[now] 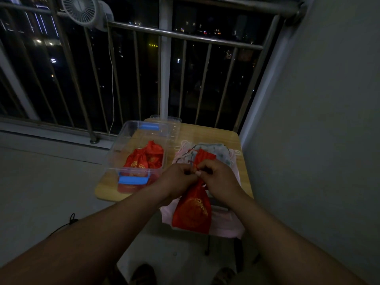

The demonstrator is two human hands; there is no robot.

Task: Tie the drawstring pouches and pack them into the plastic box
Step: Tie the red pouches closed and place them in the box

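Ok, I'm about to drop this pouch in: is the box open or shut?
Open. The box has no lid on, red pouches lie inside, and the clear lid lies apart, behind it.

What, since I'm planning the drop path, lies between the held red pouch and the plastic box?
Only the left hand, gripping the red pouch, in head view.

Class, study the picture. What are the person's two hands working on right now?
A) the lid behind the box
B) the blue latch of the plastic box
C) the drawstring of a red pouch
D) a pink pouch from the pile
C: the left hand and right hand both pinch the drawstring at the neck of the red pouch, which hangs below them, apart from the plastic box.
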